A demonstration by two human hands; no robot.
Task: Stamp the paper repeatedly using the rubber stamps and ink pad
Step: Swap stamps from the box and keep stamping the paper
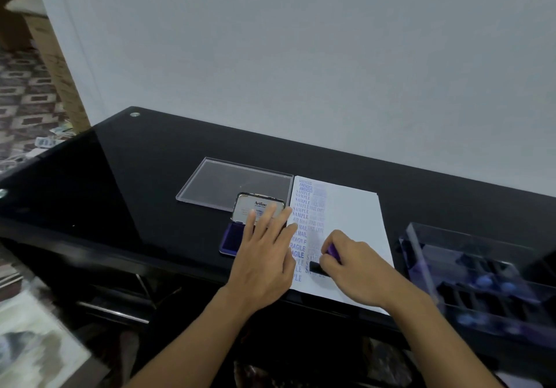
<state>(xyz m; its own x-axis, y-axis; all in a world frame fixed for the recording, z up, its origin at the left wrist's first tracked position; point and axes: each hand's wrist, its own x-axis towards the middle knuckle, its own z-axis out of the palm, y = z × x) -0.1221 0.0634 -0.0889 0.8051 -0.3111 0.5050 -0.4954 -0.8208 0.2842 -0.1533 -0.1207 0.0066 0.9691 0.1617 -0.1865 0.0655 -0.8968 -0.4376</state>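
A white paper [352, 222] lies on the black glass table [150, 177], its left part covered with blue stamped words in two columns. My right hand [358, 270] grips a rubber stamp [323, 262] with a purple handle and black base, pressed down on the paper's lower left. My left hand [264, 255] lies flat with straight fingers on the paper's left edge, partly over the open ink pad [231, 238]. The pad's metal lid [258, 208] stands tilted up behind the fingers.
A clear plastic lid [234, 184] lies flat behind the ink pad. At the right stands a clear box [469, 270] holding several more stamps with purple handles. The wall rises close behind the table. Patterned floor shows at the left.
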